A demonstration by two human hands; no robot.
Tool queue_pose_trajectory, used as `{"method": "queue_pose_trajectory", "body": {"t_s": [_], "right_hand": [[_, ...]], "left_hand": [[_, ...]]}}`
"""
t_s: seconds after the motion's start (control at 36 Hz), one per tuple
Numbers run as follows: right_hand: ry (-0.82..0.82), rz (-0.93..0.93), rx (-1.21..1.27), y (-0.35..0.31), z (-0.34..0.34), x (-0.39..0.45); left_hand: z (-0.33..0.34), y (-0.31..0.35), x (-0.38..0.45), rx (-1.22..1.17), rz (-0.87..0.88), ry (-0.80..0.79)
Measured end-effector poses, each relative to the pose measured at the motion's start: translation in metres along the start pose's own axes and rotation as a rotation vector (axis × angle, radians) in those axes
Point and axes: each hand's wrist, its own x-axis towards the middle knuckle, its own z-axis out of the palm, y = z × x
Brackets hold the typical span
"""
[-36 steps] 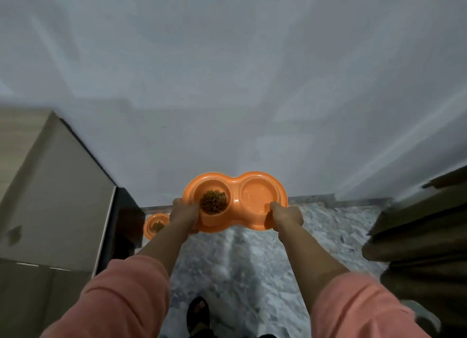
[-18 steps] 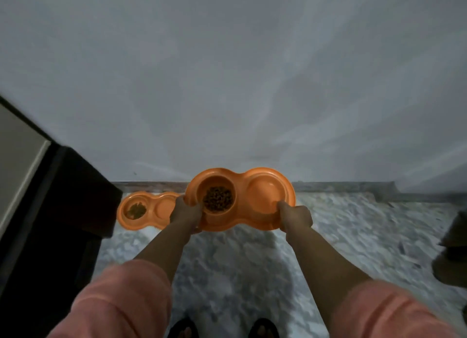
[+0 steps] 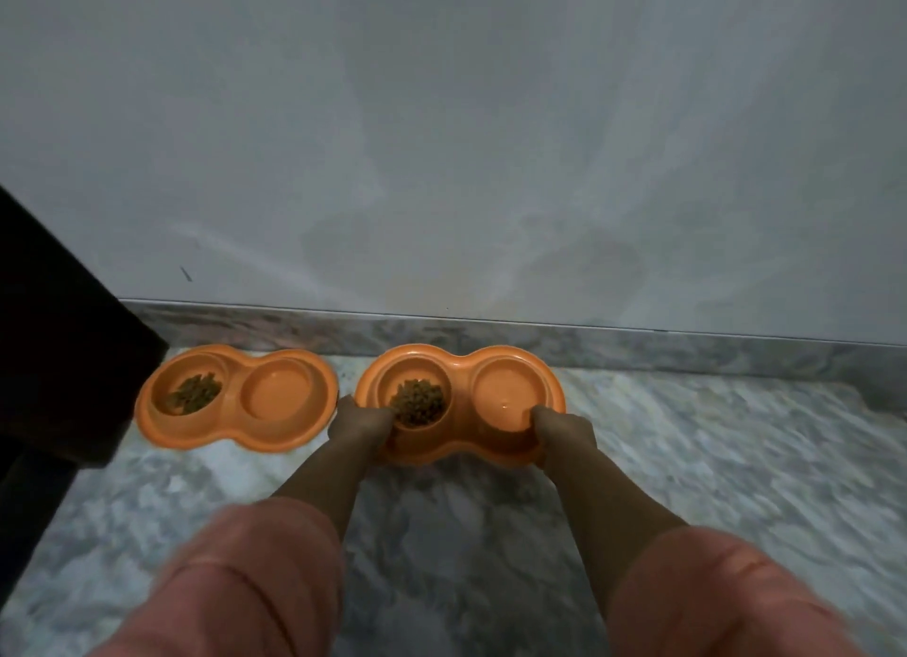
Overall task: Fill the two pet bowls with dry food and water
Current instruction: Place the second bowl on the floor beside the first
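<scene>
I hold an orange double pet bowl [image 3: 461, 369] low over the marble floor, close to the wall. Its left cup holds brown dry food [image 3: 418, 402]; its right cup [image 3: 510, 391] shows a glint of water. My left hand [image 3: 358, 423] grips the near left rim and my right hand [image 3: 564, 430] grips the near right rim. A second orange double bowl [image 3: 235, 435] lies on the floor to the left, with dry food [image 3: 192, 392] in its left cup and its right cup [image 3: 280, 394] looking smooth and shiny.
A dark cabinet [image 3: 64, 352] stands at the left, right beside the second bowl. A marble skirting [image 3: 638, 347] runs along the base of the white wall [image 3: 466, 141]. Grey marble floor [image 3: 711, 460] stretches to the right and toward me.
I have bent down: the bowl in my hands has come down from chest height to near the floor, beside the second bowl, and the view has dropped toward the skirting.
</scene>
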Motion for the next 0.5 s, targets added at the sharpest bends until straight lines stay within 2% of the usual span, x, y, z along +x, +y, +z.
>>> {"method": "queue_pose_trajectory", "body": {"t_s": [0.22, 0.39, 0.5], "right_hand": [[-0.030, 0.011, -0.025, 0.006, 0.036, 0.022], [-0.027, 0.055, -0.045, 0.008, 0.054, 0.034], [-0.007, 0.024, -0.090, 0.012, 0.060, 0.041]], "left_hand": [[0.001, -0.030, 0.052, 0.069, -0.062, 0.103], [0.001, -0.021, 0.043, 0.035, -0.079, 0.048], [0.002, -0.018, 0.046, 0.147, -0.044, 0.133]]}}
